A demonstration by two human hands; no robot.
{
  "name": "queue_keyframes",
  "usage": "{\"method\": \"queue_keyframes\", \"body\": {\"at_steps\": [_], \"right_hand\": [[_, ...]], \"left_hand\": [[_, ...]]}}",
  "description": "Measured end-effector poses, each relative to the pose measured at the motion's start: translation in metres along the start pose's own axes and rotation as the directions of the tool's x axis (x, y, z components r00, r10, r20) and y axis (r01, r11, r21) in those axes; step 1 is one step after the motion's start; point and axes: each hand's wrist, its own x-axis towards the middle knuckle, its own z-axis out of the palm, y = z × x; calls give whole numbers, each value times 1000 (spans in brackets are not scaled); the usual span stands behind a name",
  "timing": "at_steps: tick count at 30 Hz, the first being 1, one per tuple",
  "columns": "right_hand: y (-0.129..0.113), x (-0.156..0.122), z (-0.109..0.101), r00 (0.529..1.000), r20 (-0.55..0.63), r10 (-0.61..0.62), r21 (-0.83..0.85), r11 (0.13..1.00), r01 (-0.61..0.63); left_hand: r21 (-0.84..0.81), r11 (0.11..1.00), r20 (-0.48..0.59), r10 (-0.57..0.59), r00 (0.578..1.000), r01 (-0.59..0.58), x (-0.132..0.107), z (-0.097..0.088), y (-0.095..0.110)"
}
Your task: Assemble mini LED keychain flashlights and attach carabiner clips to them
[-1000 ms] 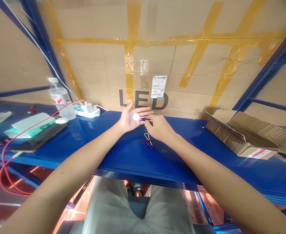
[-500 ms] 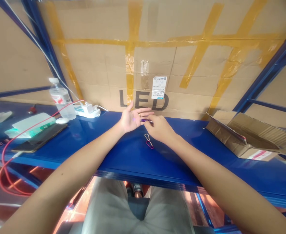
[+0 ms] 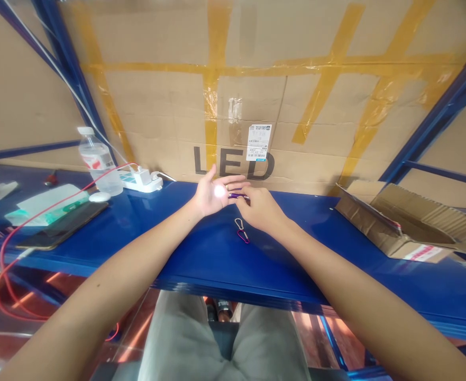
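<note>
My right hand point(image 3: 261, 207) grips a small purple flashlight point(image 3: 237, 196), its front end pointing left. A bright white spot of light falls on the palm of my left hand point(image 3: 212, 194), which is held palm up with the fingers stretched out and a ring on one of them. The flashlight's tip is close to the left palm and fingers. Below the right hand show a silver carabiner point(image 3: 238, 224) and a magenta carabiner point(image 3: 243, 236), joined end to end; I cannot tell whether they hang or rest on the blue table point(image 3: 217, 254).
On the left are a water bottle point(image 3: 100, 164), a power strip point(image 3: 143, 182), a phone point(image 3: 64, 225) with a red cable point(image 3: 58, 203), and a tissue pack point(image 3: 48, 203). An open cardboard box point(image 3: 407, 222) sits at right. A large taped cardboard panel point(image 3: 149, 116) stands behind.
The light on my left palm has gone from a faint purple spot to a bright white one. Both hands stay in nearly the same place.
</note>
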Motion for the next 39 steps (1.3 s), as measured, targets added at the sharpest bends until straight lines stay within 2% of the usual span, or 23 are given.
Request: {"method": "queue_keyframes", "body": {"at_steps": [4, 18, 29, 39], "right_hand": [[0, 0, 0, 1000, -1, 20, -31, 999, -20], [2, 0, 1, 1000, -13, 10, 32, 999, -9], [-1, 0, -2, 999, 15, 47, -48, 998, -46], [-4, -1, -6, 998, -40, 50, -134, 989, -55]], "left_hand": [[3, 1000, -12, 0, 1000, 0, 0, 1, 1], [4, 1000, -9, 7, 1000, -7, 0, 0, 1], [6, 1000, 9, 8, 1000, -8, -1, 0, 1], [5, 1000, 46, -7, 999, 6, 0, -2, 0]]}}
